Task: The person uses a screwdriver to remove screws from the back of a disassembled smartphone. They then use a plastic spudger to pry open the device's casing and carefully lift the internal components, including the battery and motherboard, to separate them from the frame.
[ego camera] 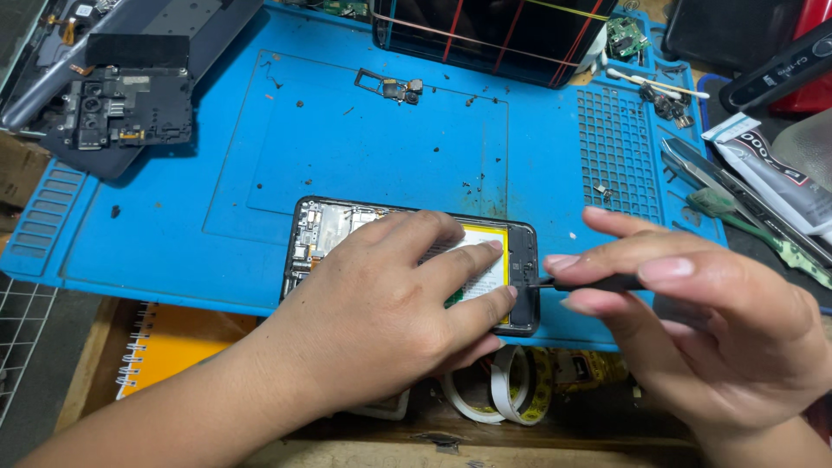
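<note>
The opened phone [329,227] is lying at the near edge of the blue mat [173,208]. The left hand [390,295] is pressing flat on the phone, its fingers [472,260] lying spread and loose over the battery, grasping nothing. Just right of the phone, the right hand [693,321] is pinching a thin black tool [589,282] between thumb and fingertips, the tip touching the phone's right end.

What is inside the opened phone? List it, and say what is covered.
Inside the opened phone: a circuit board at one end, a yellow-edged battery, and a dark tool from the right hand touching the other end. The left hand covers the middle.
</note>
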